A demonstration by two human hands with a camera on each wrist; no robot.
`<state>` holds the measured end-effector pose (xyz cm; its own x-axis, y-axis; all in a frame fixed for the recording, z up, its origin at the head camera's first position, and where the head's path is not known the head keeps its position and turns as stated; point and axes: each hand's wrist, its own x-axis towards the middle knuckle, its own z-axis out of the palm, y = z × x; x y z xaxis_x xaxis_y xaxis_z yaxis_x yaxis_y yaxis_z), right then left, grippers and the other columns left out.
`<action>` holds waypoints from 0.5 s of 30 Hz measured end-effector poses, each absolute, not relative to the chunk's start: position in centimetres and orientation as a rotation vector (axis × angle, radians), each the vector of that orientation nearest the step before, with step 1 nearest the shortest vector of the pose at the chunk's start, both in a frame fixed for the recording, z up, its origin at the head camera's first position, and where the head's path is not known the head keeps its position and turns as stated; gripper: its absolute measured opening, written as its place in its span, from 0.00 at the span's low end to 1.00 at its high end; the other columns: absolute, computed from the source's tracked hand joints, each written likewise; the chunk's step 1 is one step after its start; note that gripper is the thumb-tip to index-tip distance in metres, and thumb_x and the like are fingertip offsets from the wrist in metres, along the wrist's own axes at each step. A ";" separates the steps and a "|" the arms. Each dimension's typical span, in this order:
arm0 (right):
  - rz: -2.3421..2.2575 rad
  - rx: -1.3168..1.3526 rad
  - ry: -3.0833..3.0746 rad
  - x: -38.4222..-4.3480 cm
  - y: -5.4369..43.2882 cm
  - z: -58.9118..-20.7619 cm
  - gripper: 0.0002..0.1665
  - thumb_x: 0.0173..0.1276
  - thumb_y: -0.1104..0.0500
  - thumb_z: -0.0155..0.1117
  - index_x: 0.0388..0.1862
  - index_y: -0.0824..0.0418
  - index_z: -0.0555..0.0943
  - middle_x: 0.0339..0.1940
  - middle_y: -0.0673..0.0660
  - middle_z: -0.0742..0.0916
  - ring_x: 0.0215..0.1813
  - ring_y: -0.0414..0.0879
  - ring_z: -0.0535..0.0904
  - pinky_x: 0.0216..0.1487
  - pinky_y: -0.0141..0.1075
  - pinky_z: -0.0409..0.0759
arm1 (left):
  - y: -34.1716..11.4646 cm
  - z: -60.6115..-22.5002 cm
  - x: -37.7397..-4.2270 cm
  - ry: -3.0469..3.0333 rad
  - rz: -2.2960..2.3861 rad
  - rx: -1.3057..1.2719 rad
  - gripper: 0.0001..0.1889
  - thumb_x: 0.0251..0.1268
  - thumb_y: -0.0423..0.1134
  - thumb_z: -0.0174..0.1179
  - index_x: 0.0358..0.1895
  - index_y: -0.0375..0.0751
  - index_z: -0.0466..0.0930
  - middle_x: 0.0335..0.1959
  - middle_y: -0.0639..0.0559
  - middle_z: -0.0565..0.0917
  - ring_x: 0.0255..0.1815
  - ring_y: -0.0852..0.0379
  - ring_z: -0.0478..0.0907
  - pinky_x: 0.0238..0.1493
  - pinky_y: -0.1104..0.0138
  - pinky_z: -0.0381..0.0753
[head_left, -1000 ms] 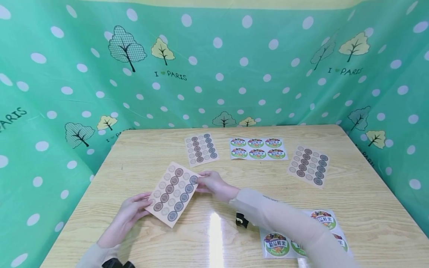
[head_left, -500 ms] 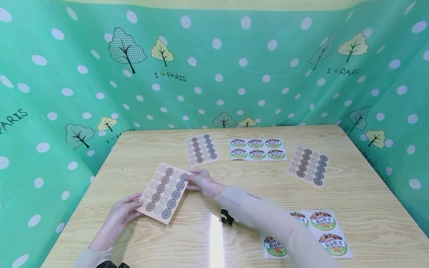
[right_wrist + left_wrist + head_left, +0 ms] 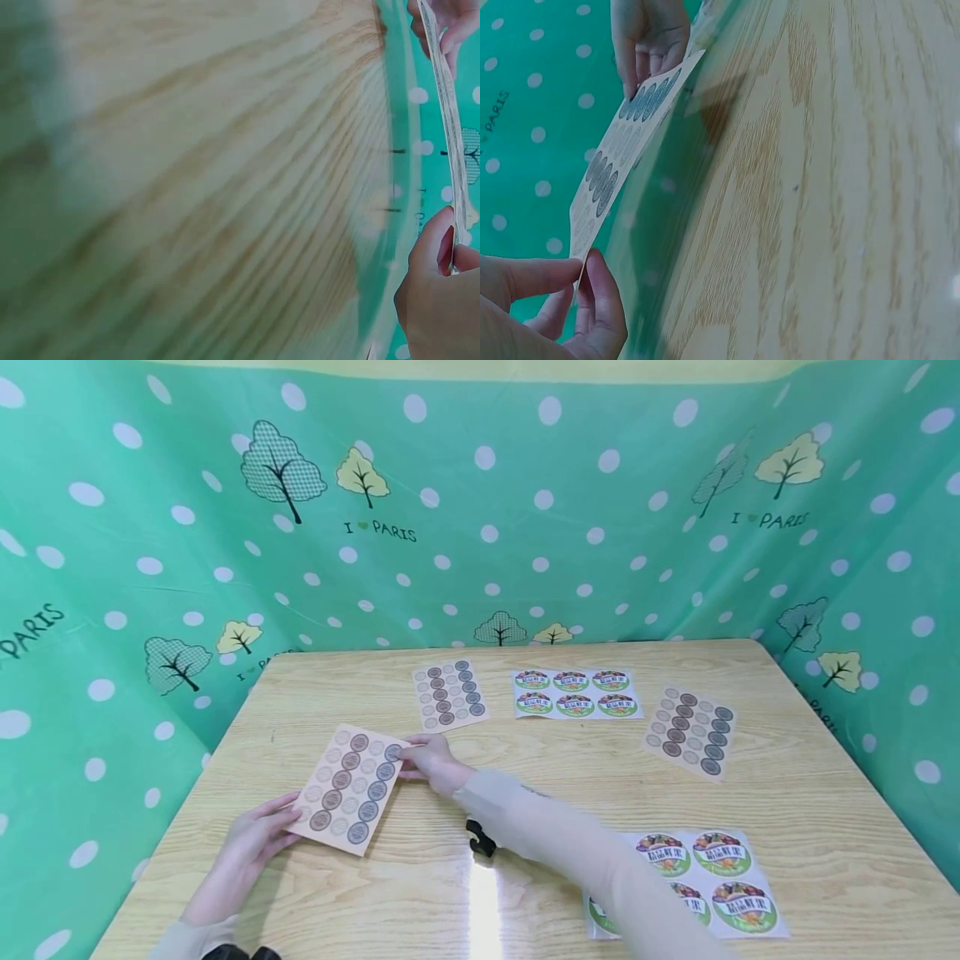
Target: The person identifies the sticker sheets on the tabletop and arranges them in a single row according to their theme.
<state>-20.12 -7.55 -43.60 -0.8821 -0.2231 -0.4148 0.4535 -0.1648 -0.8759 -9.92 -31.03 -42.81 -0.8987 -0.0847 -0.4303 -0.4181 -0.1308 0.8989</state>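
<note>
A tan sticker sheet with rows of round brown, grey and pale stickers is held up over the left part of the table. My left hand pinches its near left edge between thumb and fingers. At the far right corner my right hand pinches the same sheet. In the left wrist view the sheet stands tilted, raised off the wood, between the left hand and the right hand. Seen nearly edge-on in the right wrist view, the sheet runs between both hands.
On the wooden table lie a tan sticker sheet at the back, a white sheet of fruit labels beside it and another tan sheet at right. My right sleeve covers part of a nearer fruit-label sheet. A green curtain stands behind.
Both hands have moved to the left with the sticker sheet between them, keeping their pinches. More of the near fruit-label sheet shows as the right arm shifts left. The other sheets stay put.
</note>
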 end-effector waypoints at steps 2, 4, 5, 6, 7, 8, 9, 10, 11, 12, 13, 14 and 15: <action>-2.099 0.267 1.673 -20.2 -8.0 -43.7 0.20 0.54 0.73 0.58 0.49 0.71 0.73 0.35 0.64 0.83 0.31 0.48 0.80 0.35 0.36 0.81 | -31.3 -42.8 -9.9 1.906 2.126 -0.567 0.11 0.57 0.30 0.56 0.34 0.56 0.75 0.31 0.66 0.80 0.34 0.67 0.77 0.38 0.72 0.78; -2.109 0.271 1.672 -20.3 -8.4 -43.8 0.20 0.54 0.74 0.58 0.48 0.71 0.73 0.35 0.65 0.83 0.31 0.49 0.80 0.35 0.36 0.81 | -31.6 -42.9 -9.9 1.910 2.118 -0.573 0.11 0.57 0.31 0.56 0.34 0.56 0.74 0.31 0.66 0.80 0.34 0.67 0.77 0.38 0.72 0.78; -2.114 0.273 1.671 -20.4 -8.6 -43.9 0.20 0.54 0.74 0.58 0.48 0.71 0.73 0.35 0.65 0.83 0.31 0.49 0.81 0.35 0.36 0.81 | -31.7 -42.9 -9.8 1.906 2.114 -0.576 0.11 0.57 0.31 0.56 0.34 0.56 0.75 0.31 0.67 0.80 0.34 0.67 0.77 0.38 0.73 0.77; -2.118 0.268 1.672 -20.4 -8.8 -44.0 0.20 0.54 0.74 0.58 0.48 0.71 0.73 0.35 0.65 0.83 0.32 0.50 0.81 0.35 0.36 0.81 | -31.9 -42.9 -9.8 1.903 2.112 -0.581 0.11 0.57 0.31 0.56 0.34 0.57 0.75 0.31 0.67 0.80 0.34 0.67 0.77 0.38 0.73 0.77; -2.123 0.267 1.672 -20.4 -9.1 -44.1 0.19 0.54 0.74 0.58 0.48 0.71 0.73 0.35 0.65 0.83 0.32 0.50 0.81 0.35 0.36 0.81 | -32.0 -42.9 -9.8 1.896 2.116 -0.587 0.11 0.57 0.31 0.56 0.33 0.58 0.75 0.31 0.67 0.79 0.34 0.68 0.77 0.37 0.73 0.77; -2.129 0.271 1.670 -20.5 -9.3 -44.2 0.19 0.54 0.74 0.58 0.47 0.71 0.73 0.34 0.65 0.83 0.32 0.50 0.81 0.35 0.36 0.81 | -32.2 -42.9 -9.8 1.885 2.123 -0.594 0.12 0.57 0.31 0.56 0.32 0.58 0.76 0.30 0.67 0.80 0.33 0.68 0.77 0.37 0.73 0.77; -2.136 0.276 1.668 -20.5 -9.6 -44.3 0.19 0.54 0.74 0.58 0.47 0.71 0.74 0.34 0.65 0.83 0.32 0.50 0.81 0.34 0.36 0.81 | -32.3 -42.9 -9.8 1.875 2.130 -0.598 0.13 0.57 0.30 0.55 0.31 0.59 0.76 0.30 0.67 0.79 0.33 0.68 0.77 0.37 0.73 0.77; -2.143 0.277 1.674 -20.6 -9.8 -44.4 0.18 0.54 0.74 0.58 0.47 0.71 0.74 0.34 0.64 0.83 0.32 0.49 0.81 0.34 0.36 0.81 | -32.5 -42.9 -9.8 1.863 2.142 -0.604 0.13 0.57 0.30 0.55 0.30 0.59 0.77 0.30 0.67 0.79 0.33 0.68 0.77 0.37 0.73 0.78; -2.149 0.279 1.674 -20.6 -10.0 -44.5 0.18 0.54 0.74 0.58 0.46 0.71 0.75 0.33 0.64 0.83 0.31 0.49 0.81 0.34 0.35 0.81 | -32.6 -42.9 -9.8 1.855 2.148 -0.609 0.13 0.57 0.30 0.55 0.29 0.59 0.77 0.30 0.67 0.79 0.33 0.68 0.77 0.37 0.73 0.78; -2.157 0.283 1.673 -20.7 -10.3 -44.6 0.18 0.54 0.74 0.58 0.45 0.71 0.75 0.33 0.64 0.83 0.31 0.49 0.81 0.33 0.35 0.81 | -32.7 -42.8 -9.8 1.845 2.156 -0.606 0.14 0.57 0.30 0.55 0.29 0.59 0.77 0.30 0.68 0.79 0.33 0.68 0.77 0.37 0.73 0.78; -2.162 0.290 1.676 -20.7 -10.5 -44.7 0.17 0.53 0.74 0.58 0.45 0.70 0.76 0.32 0.63 0.84 0.31 0.49 0.81 0.33 0.35 0.81 | -32.9 -42.8 -9.9 1.837 2.162 -0.606 0.14 0.57 0.29 0.55 0.28 0.59 0.77 0.30 0.68 0.79 0.33 0.68 0.77 0.37 0.73 0.78; -2.166 0.295 1.679 -20.8 -10.7 -44.8 0.17 0.53 0.73 0.59 0.44 0.70 0.77 0.32 0.63 0.84 0.31 0.49 0.81 0.32 0.35 0.81 | -33.0 -42.9 -9.9 1.836 2.162 -0.608 0.13 0.57 0.30 0.55 0.28 0.59 0.78 0.30 0.68 0.79 0.33 0.68 0.77 0.37 0.73 0.77; -2.166 0.294 1.688 -20.8 -10.9 -44.9 0.16 0.53 0.73 0.59 0.44 0.70 0.77 0.32 0.63 0.84 0.31 0.49 0.81 0.32 0.35 0.81 | -33.2 -42.9 -9.9 1.831 2.162 -0.609 0.13 0.57 0.30 0.55 0.28 0.59 0.78 0.30 0.68 0.79 0.33 0.68 0.77 0.37 0.73 0.77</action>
